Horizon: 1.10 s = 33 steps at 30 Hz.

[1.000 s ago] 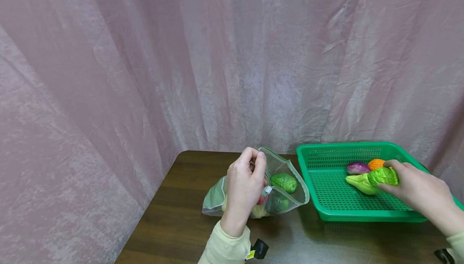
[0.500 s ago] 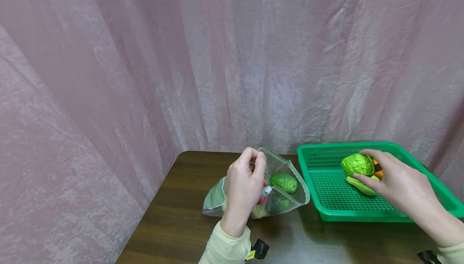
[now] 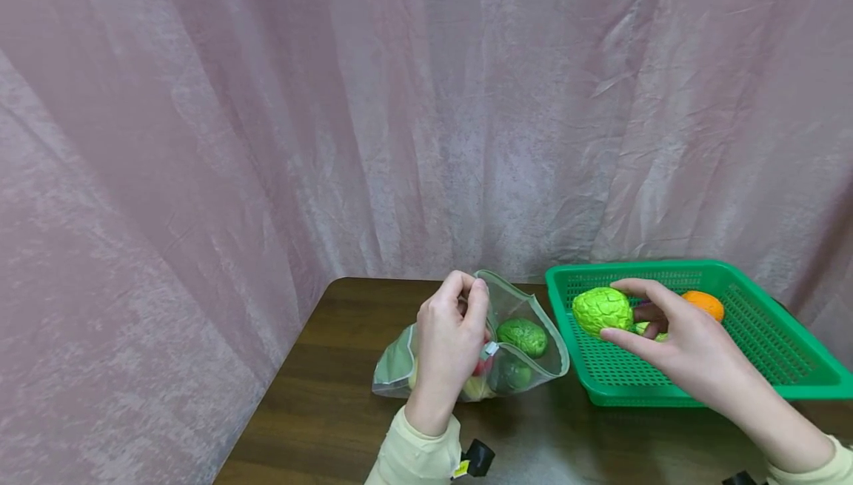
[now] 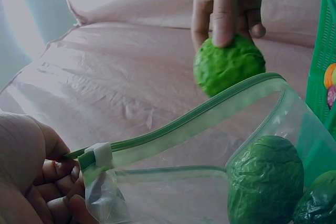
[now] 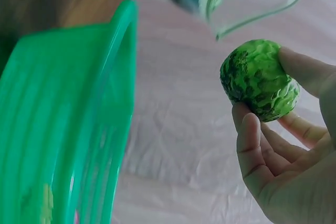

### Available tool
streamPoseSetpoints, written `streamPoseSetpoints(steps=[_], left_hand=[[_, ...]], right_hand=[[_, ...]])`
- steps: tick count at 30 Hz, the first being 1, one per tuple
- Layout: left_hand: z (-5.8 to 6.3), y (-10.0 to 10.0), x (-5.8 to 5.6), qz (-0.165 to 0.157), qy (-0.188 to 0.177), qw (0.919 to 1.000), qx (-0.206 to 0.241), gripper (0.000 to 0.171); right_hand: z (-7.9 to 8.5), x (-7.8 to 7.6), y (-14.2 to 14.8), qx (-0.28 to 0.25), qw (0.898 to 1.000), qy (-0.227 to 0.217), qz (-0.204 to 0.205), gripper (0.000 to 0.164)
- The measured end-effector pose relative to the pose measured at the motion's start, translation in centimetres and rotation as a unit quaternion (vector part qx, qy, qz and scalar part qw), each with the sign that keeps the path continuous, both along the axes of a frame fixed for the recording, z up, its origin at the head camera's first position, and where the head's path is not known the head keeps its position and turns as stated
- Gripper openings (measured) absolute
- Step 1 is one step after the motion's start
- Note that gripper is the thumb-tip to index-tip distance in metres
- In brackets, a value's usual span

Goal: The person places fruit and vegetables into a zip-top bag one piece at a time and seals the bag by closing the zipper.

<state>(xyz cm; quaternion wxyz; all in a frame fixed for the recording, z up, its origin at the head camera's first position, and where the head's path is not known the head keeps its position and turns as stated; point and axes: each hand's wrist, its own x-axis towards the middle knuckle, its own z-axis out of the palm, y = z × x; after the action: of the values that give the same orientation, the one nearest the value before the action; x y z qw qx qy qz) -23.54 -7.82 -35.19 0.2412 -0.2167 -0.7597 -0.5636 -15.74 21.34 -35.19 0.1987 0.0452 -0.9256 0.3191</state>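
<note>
In the head view my left hand (image 3: pixel 448 337) pinches the edge of a clear zip bag (image 3: pixel 395 366) with green trim. The left wrist view shows its mouth gaping beside a white slider (image 4: pixel 101 153). Inside the bag are a dark green wrinkled vegetable (image 3: pixel 523 337), another green one and something red, partly behind the hand. My right hand (image 3: pixel 689 348) grips a bright green crinkled toy cabbage (image 3: pixel 603 312) between thumb and fingers, over the left part of the green basket (image 3: pixel 666 400). In the left wrist view the cabbage appears just beyond the bag's rim.
An orange vegetable (image 3: pixel 703 306) lies in the basket, with a light green one (image 3: pixel 643 328) mostly hidden behind the right hand. Bag and basket stand side by side on a dark wooden table (image 3: pixel 320 366). A pink curtain (image 3: pixel 426 115) hangs close behind.
My right hand has lifted the cabbage off the vegetables in the basket and carried it left toward the bag. The left hand and bag stay in place.
</note>
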Motion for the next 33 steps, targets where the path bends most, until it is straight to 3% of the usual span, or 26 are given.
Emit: streamPoseSetpoints(steps=[10,14,33], left_hand=[[0.1,-0.2,0.1,-0.005,-0.003,1.0000,-0.004,0.024],[0.1,-0.2,0.1,-0.011,-0.002,0.9999,0.000,0.024],[0.1,-0.4,0.1,-0.021,0.005,0.9998,-0.002,0.023]], right_hand=[[-0.5,-1.3,-5.2,-0.063,0.995,0.028,0.068,0.060],[-0.5,-1.8,-6.6,-0.072,0.994,0.017,0.080,0.059],[-1.5,-3.1,-9.8,-0.036,0.991,-0.007,0.128,0.049]])
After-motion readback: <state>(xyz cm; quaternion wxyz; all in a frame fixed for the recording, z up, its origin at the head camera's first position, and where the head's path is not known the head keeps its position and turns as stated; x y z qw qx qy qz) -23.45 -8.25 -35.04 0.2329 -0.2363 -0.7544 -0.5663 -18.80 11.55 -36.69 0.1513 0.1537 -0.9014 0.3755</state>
